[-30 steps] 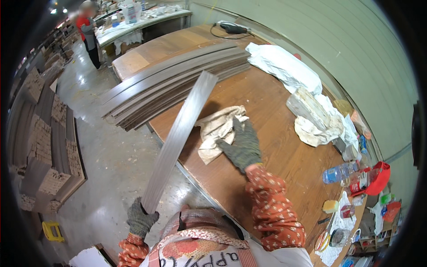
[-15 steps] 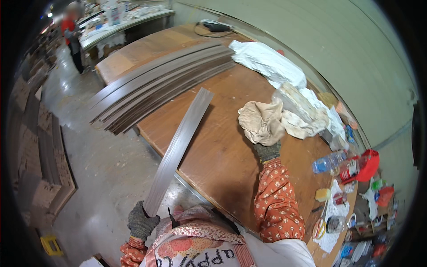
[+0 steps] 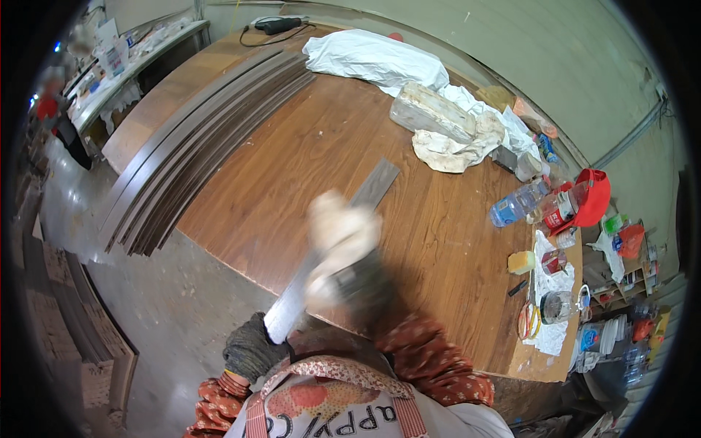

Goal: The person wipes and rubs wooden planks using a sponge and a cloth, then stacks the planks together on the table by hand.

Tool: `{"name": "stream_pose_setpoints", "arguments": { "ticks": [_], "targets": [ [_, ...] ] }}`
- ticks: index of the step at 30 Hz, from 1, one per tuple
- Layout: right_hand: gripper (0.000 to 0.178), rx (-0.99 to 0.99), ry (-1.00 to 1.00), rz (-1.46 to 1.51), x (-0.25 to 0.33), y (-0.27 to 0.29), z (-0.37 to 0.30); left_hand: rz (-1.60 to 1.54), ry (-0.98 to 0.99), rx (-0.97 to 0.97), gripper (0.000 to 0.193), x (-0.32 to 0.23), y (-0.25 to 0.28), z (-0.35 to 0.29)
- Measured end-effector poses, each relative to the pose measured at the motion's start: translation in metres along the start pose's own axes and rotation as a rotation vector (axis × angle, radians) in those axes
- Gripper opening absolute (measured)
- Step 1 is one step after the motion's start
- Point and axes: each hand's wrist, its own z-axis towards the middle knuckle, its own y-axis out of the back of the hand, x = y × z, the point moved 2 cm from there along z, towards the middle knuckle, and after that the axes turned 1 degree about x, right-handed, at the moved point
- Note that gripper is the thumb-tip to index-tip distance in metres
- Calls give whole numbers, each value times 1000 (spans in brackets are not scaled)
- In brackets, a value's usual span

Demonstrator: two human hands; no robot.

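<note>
A narrow grey wood-grain strip (image 3: 375, 184) lies slantwise across the brown table, its near end reaching past the table edge toward me. My left hand (image 3: 252, 348), in a dark knitted glove, is closed around that near end. Over the strip's middle is my right hand (image 3: 359, 286), gloved too and smeared by motion. It holds a bunched beige cloth (image 3: 343, 232), which covers part of the strip. The blur hides the right fingers, and whether the cloth presses on the strip cannot be made out.
Several similar strips (image 3: 212, 139) are stacked on the table's left. White cloth (image 3: 376, 58) and a pale wrapped block (image 3: 431, 113) lie at the back. Bottles (image 3: 518, 203), a red cap (image 3: 593, 197) and a yellow sponge (image 3: 521, 262) sit right. A person (image 3: 62, 120) stands far left.
My right hand has brought the beige cloth leftward and nearer, from beside the wrapped block onto the strip. The left hand keeps its hold on the strip's end. The view has shifted.
</note>
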Motion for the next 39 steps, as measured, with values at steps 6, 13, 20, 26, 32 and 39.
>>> {"name": "stream_pose_setpoints", "arguments": {
  "ticks": [6, 13, 20, 26, 32, 39],
  "targets": [
    [46, 580, 503, -1281, -35, -25, 25, 43, 88, 36, 54, -1, -11, -4],
    [44, 187, 269, -1643, -52, 57, 158, 67, 109, 49, 59, 6, -22, -3],
    [53, 435, 593, -1316, -20, -22, 47, 44, 134, 36, 57, 10, -10, -9],
    [55, 543, 163, -599, -51, 8, 37, -1, 28, -29, 59, -5, -16, -7],
    [48, 274, 221, -1473, -52, 66, 168, 370, 118, 8, 85, -15, -16, -23],
    [50, 401, 321, -590, -64, 1, 66, 107, 26, 95, 77, 20, -16, -29]
  ]
}}
